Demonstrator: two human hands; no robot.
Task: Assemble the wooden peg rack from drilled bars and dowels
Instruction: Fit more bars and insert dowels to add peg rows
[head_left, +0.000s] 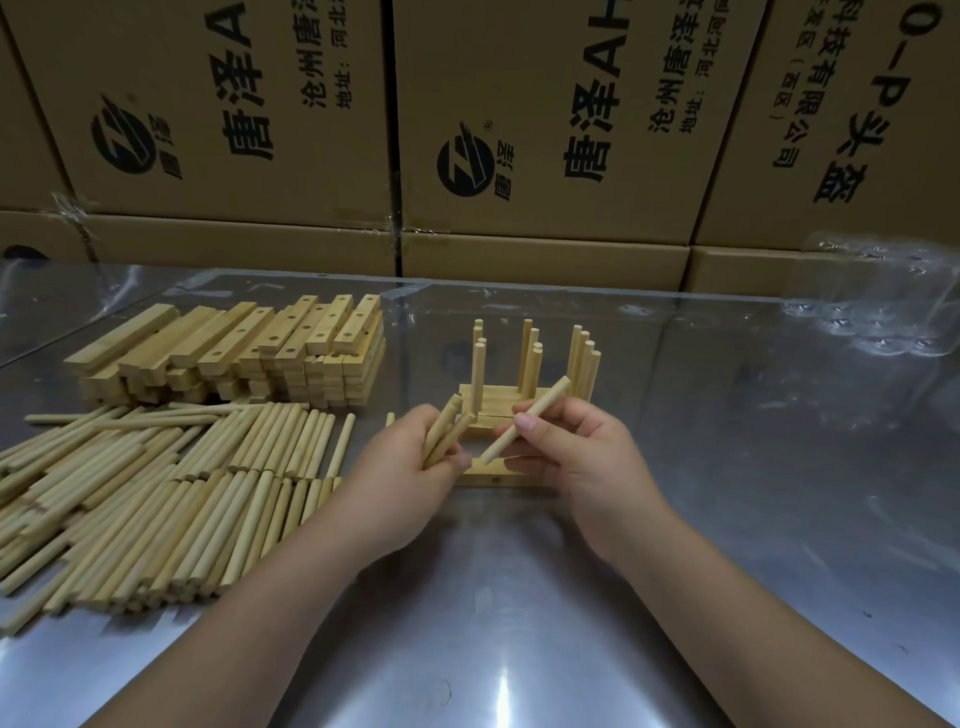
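A partly built peg rack (501, 402) of pale wooden bars lies at the table's centre, with several upright dowels (530, 358) standing in its far bars. My left hand (410, 462) grips a small bundle of dowels (445, 428) just left of the rack. My right hand (576, 447) pinches a single dowel (524, 421), tilted up to the right, above the rack's near bar (498, 478). Both hands cover part of the near bars.
A stack of drilled bars (244, 353) sits at the back left. A large pile of loose dowels (156, 493) lies in front of it. Printed cardboard boxes (550, 130) wall off the back. Crumpled clear plastic (878, 301) lies far right on the metal table (519, 623).
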